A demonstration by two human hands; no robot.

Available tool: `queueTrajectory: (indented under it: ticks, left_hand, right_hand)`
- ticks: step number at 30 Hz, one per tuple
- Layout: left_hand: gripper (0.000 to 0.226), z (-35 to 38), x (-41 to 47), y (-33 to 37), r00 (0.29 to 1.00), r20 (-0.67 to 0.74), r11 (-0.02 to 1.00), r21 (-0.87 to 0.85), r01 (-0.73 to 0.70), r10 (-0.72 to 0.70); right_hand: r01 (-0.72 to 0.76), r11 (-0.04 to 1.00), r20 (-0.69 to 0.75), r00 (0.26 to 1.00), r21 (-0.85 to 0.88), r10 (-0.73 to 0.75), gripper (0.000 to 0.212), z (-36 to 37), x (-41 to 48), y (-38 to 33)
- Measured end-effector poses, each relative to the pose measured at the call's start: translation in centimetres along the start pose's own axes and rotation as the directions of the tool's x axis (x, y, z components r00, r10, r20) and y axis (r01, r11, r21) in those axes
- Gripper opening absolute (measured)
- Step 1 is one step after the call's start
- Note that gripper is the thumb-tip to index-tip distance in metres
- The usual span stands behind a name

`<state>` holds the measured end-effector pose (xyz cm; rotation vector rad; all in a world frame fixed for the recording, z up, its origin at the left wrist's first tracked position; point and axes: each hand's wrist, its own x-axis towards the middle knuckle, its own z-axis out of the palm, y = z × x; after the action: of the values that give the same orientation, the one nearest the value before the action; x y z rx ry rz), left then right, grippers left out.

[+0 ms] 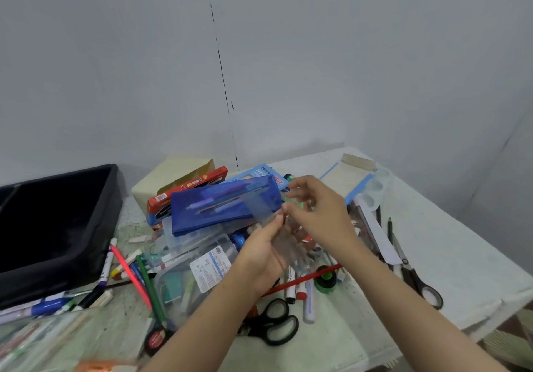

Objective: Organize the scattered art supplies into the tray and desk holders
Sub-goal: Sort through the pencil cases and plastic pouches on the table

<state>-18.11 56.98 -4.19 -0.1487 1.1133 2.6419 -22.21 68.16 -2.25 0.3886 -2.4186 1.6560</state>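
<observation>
Left hand [264, 252] and right hand [317, 213] both pinch a blurry clear plastic piece [284, 244] by the blue pencil case [219, 213]; I read "NEO" on the pack [261, 171] behind.

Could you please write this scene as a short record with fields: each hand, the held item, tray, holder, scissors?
left hand: grips clear plastic piece from below
right hand: pinches its upper end
held item kind: too blurred to tell
black tray: left of the pile
beige holder: behind the pile
near scissors: in front of the pile
right scissors: right of the pile
</observation>
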Motion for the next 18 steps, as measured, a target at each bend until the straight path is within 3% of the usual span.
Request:
queueTrajectory:
  ticks: [3, 5, 6, 8, 14, 18]
  left_hand:
    - [0.033, -0.8, 0.1, 0.4, 0.999, -0.034, 0.997, -0.071, 0.001, -0.003]
    - [0.033, -1.6, 0.1, 0.8, 0.999, -0.052, 0.998, -0.061, 0.006, -0.009]
    - [0.033, -1.9, 0.0, 0.9, 0.998, -0.060, 0.999, -0.050, 0.014, -0.017]
    - [0.033, -2.4, -0.1, 1.1, 0.997, -0.078, 0.999, -0.037, 0.025, -0.028]
    - [0.040, -2.8, 0.5, 0.7, 0.995, -0.093, 0.998, -0.037, 0.041, -0.044]
    - [0.049, -2.4, 1.0, 0.5, 0.996, -0.073, 0.997, -0.053, 0.050, -0.053]
  right_hand:
    - [0.003, 0.921, -0.155, 0.985, -0.391, -0.069, 0.014, -0.6, 1.3, 2.5]
    - [-0.128, 0.713, -0.144, 0.989, -0.690, 0.038, 0.023, -1.0, 2.1, 4.4]
    - [-0.164, 0.624, -0.133, 0.986, -0.764, 0.096, 0.026, -1.1, 2.3, 5.1]
    - [-0.183, 0.570, -0.121, 0.982, -0.801, 0.146, 0.029, -0.9, 2.5, 5.9]
    - [-0.219, 0.627, -0.201, 0.974, -0.748, 0.101, 0.024, -0.9, 2.5, 5.3]
    - [-0.188, 0.833, -0.283, 0.958, -0.521, 0.039, 0.017, -1.4, 0.1, 2.5]
